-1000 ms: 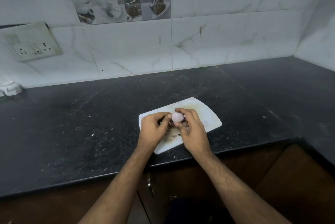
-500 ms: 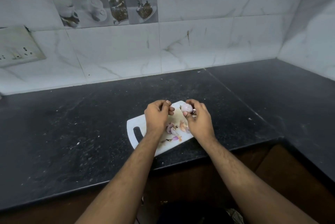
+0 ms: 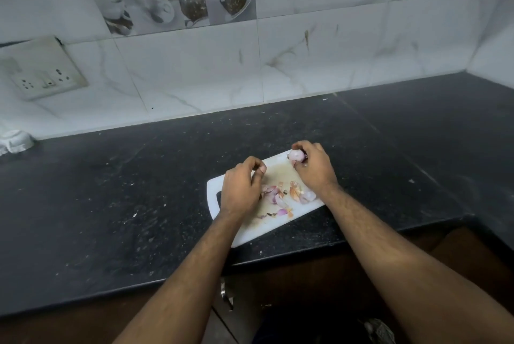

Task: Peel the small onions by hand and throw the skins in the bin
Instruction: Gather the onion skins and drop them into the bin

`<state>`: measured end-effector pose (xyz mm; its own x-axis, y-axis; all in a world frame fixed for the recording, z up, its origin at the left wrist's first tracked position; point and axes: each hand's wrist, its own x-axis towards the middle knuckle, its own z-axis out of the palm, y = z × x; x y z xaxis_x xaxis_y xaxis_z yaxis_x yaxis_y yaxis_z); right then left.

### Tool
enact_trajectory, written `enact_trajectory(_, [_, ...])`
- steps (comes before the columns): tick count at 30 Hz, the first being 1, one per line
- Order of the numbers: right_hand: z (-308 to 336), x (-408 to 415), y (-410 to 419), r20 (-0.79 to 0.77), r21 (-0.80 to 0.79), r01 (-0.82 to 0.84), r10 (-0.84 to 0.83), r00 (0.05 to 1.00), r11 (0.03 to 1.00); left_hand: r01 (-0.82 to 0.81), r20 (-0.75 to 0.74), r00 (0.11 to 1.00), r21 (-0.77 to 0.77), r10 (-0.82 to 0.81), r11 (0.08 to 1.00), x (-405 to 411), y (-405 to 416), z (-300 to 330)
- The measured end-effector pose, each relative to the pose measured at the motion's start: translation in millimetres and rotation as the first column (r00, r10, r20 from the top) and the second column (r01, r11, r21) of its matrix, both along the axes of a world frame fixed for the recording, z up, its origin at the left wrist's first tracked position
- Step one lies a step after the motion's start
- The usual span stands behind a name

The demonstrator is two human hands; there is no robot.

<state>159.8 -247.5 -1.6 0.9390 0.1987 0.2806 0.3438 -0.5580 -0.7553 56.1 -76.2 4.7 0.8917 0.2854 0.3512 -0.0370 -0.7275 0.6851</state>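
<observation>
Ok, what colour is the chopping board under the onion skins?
White, with some brownish staining; the chopping board shows clearly in the head view.

Worktop (image 3: 111, 204): black speckled stone, dusted with pale crumbs.
Wall (image 3: 333, 51): white marbled tiles; one band pictures cups.
Socket plate (image 3: 41, 73): on wall, far left.
Cupboard (image 3: 306, 282): brown, beneath worktop.

The right hand (image 3: 315, 169) covers much of the small onion (image 3: 296, 155); the left hand (image 3: 241, 188) hides part of the cutting board (image 3: 267, 228) and whatever its curled fingers may hold.
</observation>
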Motion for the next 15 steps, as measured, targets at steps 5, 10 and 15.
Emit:
enact_trajectory(5, [-15.0,-1.5,-0.3,0.077,0.033,0.001,-0.004,0.997,0.999,-0.055,-0.082,0.995,-0.022,0.053,0.998,-12.5,9.4,-17.4])
enact_trajectory(10, [-8.8,-17.0,-5.0,0.09,0.086,0.059,-0.066,0.994,0.995,-0.106,-0.112,0.991,-0.281,0.077,0.954,-12.4,13.8,-17.2])
enact_trajectory(15, [-2.4,-64.3,-7.0,0.196,0.166,0.073,-0.105,0.975,0.983,-0.122,-0.122,0.99,-0.466,0.073,0.876,-12.7,17.3,-17.2])
